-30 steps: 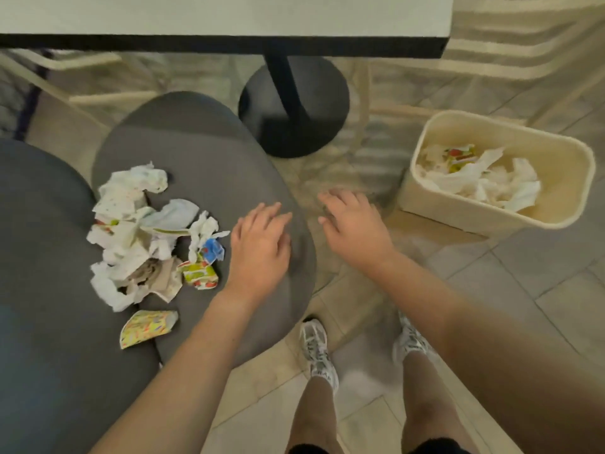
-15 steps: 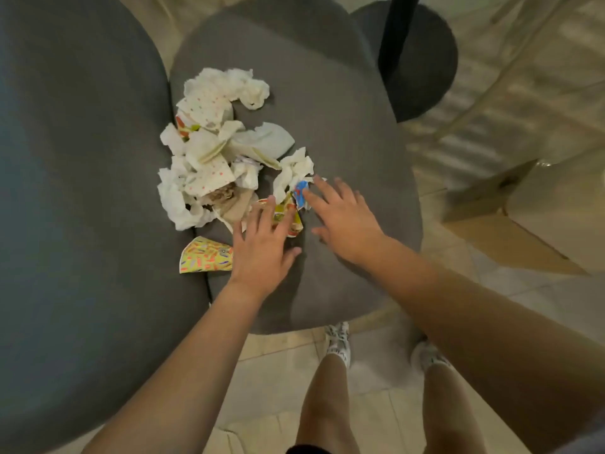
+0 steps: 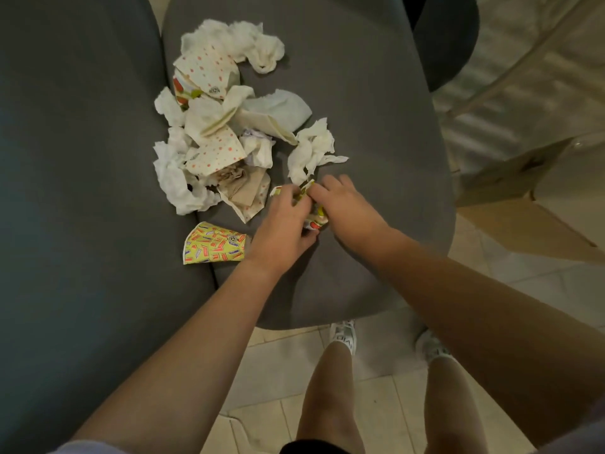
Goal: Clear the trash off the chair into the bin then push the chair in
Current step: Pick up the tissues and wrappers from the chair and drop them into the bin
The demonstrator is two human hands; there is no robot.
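While both hands work the pile's near edge: you have one small printed wrapper (image 3: 315, 221) caught between them on the chair seat (image 3: 376, 126).

Left hand (image 3: 284, 228): fingers curled onto the wrapper's near-left side, gripping it; nothing else in it.

Right hand (image 3: 347, 212): fingers bent down over the wrapper's far-right side, pinching it. How firmly, you cannot tell; the fingertips are hidden.

Wrapper's lie: it runs roughly from the pile toward you, showing at both ends between your hands. Red and yellow print.

Trash pile (image 3: 212, 132): just beyond and left of your hands, touching or nearly touching the wrapper's far end. Crumpled white tissue (image 3: 312, 149) sits directly past your fingertips.

Nearer hand: left is closer to the bulk of the pile and to the flat yellow wrapper (image 3: 214, 243), which lies just left of that wrist where the seat meets the backrest (image 3: 65, 158).

Bin: not in view.

Next move, as a judgement: lift the wrapper clear, or rake the tissue in with it; loose tissue may trail.

Writing: yellow wrapper shows red and blue bars and a small round dark emblem, not legible. Dotted paper (image 3: 209, 65) in the pile bears another small emblem, unreadable. Shoe (image 3: 344, 335) has lettering, too small to trust.
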